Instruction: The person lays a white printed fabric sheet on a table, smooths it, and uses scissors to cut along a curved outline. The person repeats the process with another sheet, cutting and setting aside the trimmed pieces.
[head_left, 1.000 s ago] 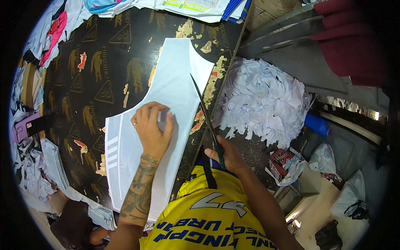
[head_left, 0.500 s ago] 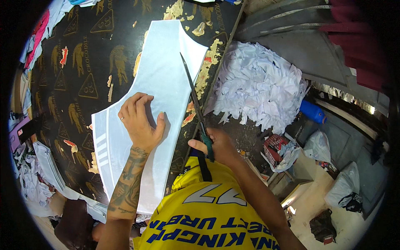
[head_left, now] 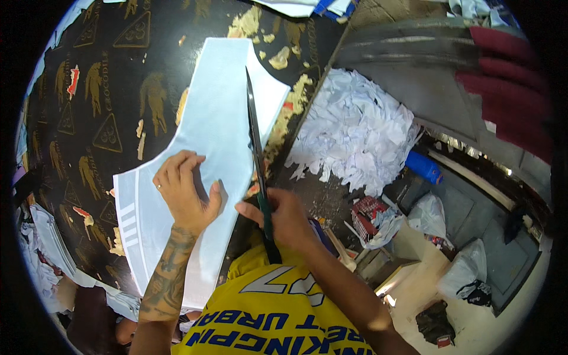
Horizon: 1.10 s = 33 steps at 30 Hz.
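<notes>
A pale white fabric piece with striped bands along its left side lies flat on the dark table. On its lower middle rests my left hand, palm down, fingers loosely bent and thumb apart, holding nothing. My right hand grips long scissors by their dark green handles at the table's near right edge. The long dark blades look closed or nearly so. They lie over the fabric's right part and point toward its far end. My fingers hide part of the handles.
The dark patterned table has peeling patches. Beyond its right edge sits a heap of white fabric scraps, beside a blue thread cone and plastic bags. Stacked white cloth lies at the lower left.
The scissors have moved left and farther up over the fabric, with my right hand following. My left hand stays on the cloth. The whole view has shifted slightly.
</notes>
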Each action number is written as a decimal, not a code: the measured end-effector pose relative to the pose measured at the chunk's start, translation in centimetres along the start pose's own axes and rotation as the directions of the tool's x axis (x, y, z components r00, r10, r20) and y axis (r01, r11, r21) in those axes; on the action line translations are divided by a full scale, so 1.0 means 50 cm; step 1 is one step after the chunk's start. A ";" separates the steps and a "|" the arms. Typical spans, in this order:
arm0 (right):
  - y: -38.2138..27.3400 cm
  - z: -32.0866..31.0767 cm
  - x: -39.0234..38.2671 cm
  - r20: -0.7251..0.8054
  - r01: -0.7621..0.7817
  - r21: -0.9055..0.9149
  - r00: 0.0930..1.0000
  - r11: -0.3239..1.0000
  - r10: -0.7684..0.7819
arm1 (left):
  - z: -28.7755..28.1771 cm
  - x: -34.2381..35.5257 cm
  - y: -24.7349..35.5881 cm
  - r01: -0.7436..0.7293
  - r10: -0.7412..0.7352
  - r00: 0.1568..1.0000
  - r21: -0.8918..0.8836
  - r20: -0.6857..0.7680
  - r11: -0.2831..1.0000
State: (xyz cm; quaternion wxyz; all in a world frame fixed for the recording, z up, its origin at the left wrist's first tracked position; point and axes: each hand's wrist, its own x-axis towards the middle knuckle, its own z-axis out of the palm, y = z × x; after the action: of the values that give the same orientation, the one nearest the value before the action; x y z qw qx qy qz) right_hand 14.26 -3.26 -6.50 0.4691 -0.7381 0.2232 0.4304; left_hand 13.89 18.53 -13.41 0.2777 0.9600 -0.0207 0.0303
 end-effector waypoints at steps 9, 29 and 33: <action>-0.041 0.008 0.033 -0.045 0.026 -0.045 0.999 0.999 -0.028 | -0.003 -0.005 0.002 0.032 -0.032 0.999 -0.008 0.032 0.999; -0.261 -0.417 0.078 0.018 0.546 -0.359 0.815 0.757 -0.580 | 0.098 0.272 0.296 0.361 -0.360 0.933 0.088 -0.025 0.929; -0.380 -0.470 0.123 0.214 0.658 -0.325 0.751 0.679 -0.625 | 0.158 0.258 0.436 -0.085 0.200 0.931 -0.352 0.305 0.932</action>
State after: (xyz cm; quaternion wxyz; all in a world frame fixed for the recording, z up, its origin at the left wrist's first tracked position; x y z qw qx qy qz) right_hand 41.48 -14.87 2.27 0.4468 -0.8264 -0.1576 0.3042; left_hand 25.87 -4.40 -7.56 0.4249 0.8861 -0.1433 -0.1174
